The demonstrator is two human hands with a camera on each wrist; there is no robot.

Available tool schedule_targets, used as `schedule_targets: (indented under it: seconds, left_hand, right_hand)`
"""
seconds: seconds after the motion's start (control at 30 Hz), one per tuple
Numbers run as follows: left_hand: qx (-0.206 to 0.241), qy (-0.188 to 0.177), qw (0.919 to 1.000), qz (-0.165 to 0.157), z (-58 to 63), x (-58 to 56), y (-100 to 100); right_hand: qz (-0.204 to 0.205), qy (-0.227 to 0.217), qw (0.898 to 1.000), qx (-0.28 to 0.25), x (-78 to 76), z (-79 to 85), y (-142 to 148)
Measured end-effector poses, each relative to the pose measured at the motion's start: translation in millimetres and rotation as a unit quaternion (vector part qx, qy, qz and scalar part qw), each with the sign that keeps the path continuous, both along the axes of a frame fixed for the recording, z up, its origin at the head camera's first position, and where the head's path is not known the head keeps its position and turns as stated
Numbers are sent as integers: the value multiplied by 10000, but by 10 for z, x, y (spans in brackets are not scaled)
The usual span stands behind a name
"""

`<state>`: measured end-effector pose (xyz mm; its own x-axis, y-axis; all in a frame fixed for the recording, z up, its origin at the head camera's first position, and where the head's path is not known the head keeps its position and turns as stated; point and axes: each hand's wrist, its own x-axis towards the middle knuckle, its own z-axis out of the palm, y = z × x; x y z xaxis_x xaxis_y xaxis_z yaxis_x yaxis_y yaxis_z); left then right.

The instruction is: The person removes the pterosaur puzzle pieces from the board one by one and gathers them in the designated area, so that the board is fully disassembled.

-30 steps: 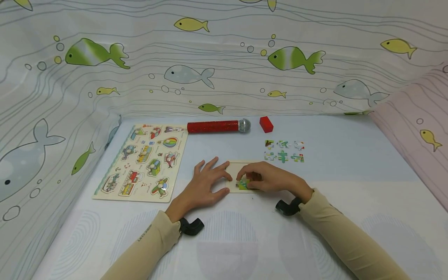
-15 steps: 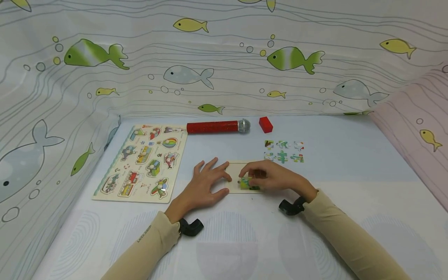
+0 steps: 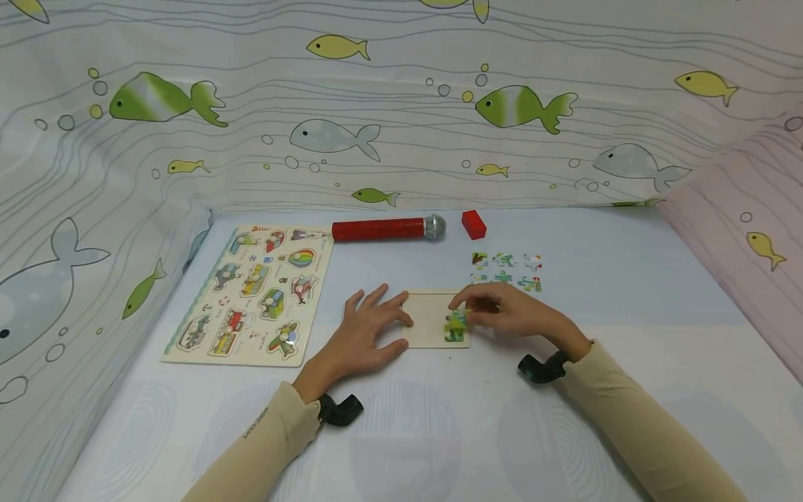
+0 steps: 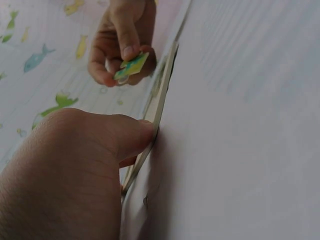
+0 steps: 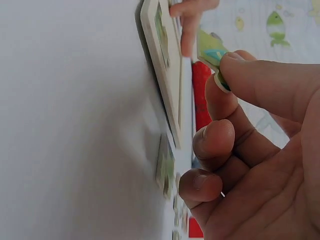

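Note:
A small pale wooden puzzle board (image 3: 423, 328) lies in front of me. My left hand (image 3: 364, 331) has its fingers spread, with fingertips and thumb touching the board's left edge; the left wrist view shows the thumb against the rim. Over the board's right side, my right hand (image 3: 517, 312) pinches a green-yellow jigsaw piece (image 5: 210, 48) between thumb and index finger. That piece (image 4: 132, 66) is tilted and raised off the board in the left wrist view. Another green jigsaw piece (image 3: 454, 335) shows at the board's lower right corner, partly overlapped by the held one.
Several loose jigsaw pieces (image 3: 504, 260) lie in rows behind my right hand. A larger vehicle puzzle board (image 3: 254, 307) lies at left. A red toy microphone (image 3: 379, 229) and a red block (image 3: 474, 224) lie at the back, before a fish-patterned cloth (image 3: 401, 104).
My right hand has shifted to the right with the jigsaw piece, from the board's middle to its right side. A green piece in the lower right corner has come into sight. The left hand stays put.

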<state>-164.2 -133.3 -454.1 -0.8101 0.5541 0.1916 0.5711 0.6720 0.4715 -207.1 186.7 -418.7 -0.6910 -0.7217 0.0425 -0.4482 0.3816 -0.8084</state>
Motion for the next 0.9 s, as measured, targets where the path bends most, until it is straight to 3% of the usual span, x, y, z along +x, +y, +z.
schedule_targets:
  seconds: [0.3,0.53,0.9]
  left_hand:
    - [-21,-6,10000,13,-28,-11,4]
    - [5,-39,10000,28,-37,-14,1]
    - [19,1,10000,-14,-23,-8,0]
  right_hand:
    - [-470,26,9986,234,-18,35,332]
    - [-506,131,9985,154,-67,-31,551]
    - [-797,246,9952,517,-54,-59,664]
